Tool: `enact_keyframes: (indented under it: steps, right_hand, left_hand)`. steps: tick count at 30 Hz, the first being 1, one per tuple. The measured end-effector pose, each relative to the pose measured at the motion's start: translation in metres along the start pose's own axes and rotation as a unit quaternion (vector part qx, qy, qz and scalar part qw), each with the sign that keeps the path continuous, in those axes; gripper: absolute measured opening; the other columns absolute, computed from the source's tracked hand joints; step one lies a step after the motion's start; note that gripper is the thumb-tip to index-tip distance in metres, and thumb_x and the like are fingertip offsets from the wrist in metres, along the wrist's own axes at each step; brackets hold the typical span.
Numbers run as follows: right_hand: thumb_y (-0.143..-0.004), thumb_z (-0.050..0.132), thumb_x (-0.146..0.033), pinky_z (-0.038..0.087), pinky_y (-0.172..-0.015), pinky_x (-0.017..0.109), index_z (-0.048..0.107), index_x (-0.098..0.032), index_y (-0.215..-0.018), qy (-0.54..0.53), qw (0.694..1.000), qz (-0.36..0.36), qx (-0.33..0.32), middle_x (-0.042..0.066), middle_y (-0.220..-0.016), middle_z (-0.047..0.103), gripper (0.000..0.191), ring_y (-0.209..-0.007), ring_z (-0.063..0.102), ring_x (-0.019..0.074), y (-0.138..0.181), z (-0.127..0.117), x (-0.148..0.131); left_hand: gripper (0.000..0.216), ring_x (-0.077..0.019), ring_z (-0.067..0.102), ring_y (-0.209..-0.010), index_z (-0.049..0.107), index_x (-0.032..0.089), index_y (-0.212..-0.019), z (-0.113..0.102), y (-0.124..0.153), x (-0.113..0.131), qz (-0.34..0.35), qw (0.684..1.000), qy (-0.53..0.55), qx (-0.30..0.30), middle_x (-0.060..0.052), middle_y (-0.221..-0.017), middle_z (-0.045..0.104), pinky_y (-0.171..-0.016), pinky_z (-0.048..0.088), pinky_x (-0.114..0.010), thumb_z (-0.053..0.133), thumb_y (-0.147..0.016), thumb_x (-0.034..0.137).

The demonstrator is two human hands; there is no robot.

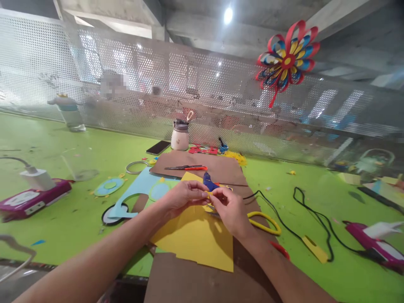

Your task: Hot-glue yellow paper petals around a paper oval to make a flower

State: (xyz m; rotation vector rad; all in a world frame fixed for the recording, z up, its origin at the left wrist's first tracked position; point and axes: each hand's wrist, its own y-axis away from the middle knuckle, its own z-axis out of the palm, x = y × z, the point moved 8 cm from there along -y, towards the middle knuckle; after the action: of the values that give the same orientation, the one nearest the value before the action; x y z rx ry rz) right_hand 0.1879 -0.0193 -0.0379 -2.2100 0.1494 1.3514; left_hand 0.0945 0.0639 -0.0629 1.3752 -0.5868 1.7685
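Observation:
My left hand (186,195) and my right hand (229,209) meet over a yellow sheet (202,240), fingertips almost touching. Pinched between them is a small piece of yellow paper (209,193), its shape largely hidden by the fingers. Just beyond the fingers lies a dark blue tool (209,182) that resembles a glue gun, partly covered. Scissors with a yellow handle (265,222) lie beneath my right hand, their blades mostly hidden. A utility knife with an orange-red end (197,168) rests on the brown cardboard (221,164) farther back.
Left are cut light-blue paper (134,185), a round paper disc (109,186), a tape roll (115,214) and a purple power strip (38,200). A phone (158,147) and white jar (179,136) stand behind. A black cord (280,221) runs right; a paper flower (288,61) hangs above.

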Motion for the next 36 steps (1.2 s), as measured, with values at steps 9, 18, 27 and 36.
enact_keyframes:
  steps: [9, 18, 27, 36]
  right_hand:
    - [-0.076, 0.06, -0.041, 0.049, -0.051, 0.026, 0.06, -0.016, -0.081, -0.108, 0.992, 0.06, -0.001, 0.002, -0.069, 0.06, 0.025, -0.059, 0.056, 0.0147, -0.007, -0.006, 0.019]
    - [-0.074, 0.059, -0.041, 0.049, -0.048, 0.025, 0.061, -0.015, -0.078, -0.122, 0.991, 0.059, -0.002, 0.002, -0.063, 0.059, 0.026, -0.056, 0.057, 0.0147, -0.009, -0.009, 0.024]
    - [-0.074, 0.056, -0.036, 0.048, -0.049, 0.024, 0.06, -0.017, -0.072, -0.091, 0.993, 0.067, -0.045, 0.0, -0.059, 0.059, 0.019, -0.055, 0.058, 0.0141, -0.008, 0.002, 0.037]
    - [-0.075, 0.057, -0.035, 0.046, -0.047, 0.025, 0.062, -0.017, -0.074, -0.057, 0.992, 0.047, -0.103, 0.001, -0.063, 0.061, 0.019, -0.053, 0.057, 0.0151, 0.0, 0.015, 0.03]
  left_hand:
    - [0.021, -0.0139, 0.063, -0.064, 0.064, 0.012, -0.069, -0.012, 0.002, 0.047, 0.058, 0.988, -0.119, 0.084, -0.003, -0.064, 0.067, -0.073, 0.051, -0.033, 0.08, -0.057, 0.02]
    - [0.017, -0.015, 0.063, -0.061, 0.062, 0.014, -0.064, -0.019, 0.042, 0.032, 0.027, 0.965, -0.227, 0.129, -0.003, -0.061, 0.066, -0.057, 0.048, -0.026, 0.075, -0.058, 0.022]
    - [0.014, -0.0119, 0.058, -0.049, 0.062, 0.016, -0.066, -0.032, 0.061, -0.001, 0.015, 0.945, -0.283, 0.161, 0.0, -0.053, 0.065, -0.048, 0.042, -0.022, 0.07, -0.059, 0.025]
    - [0.018, -0.0155, 0.063, -0.056, 0.064, 0.016, -0.076, -0.038, 0.058, 0.003, 0.035, 0.931, -0.325, 0.162, -0.002, -0.06, 0.068, -0.052, 0.045, -0.024, 0.066, -0.064, 0.03]
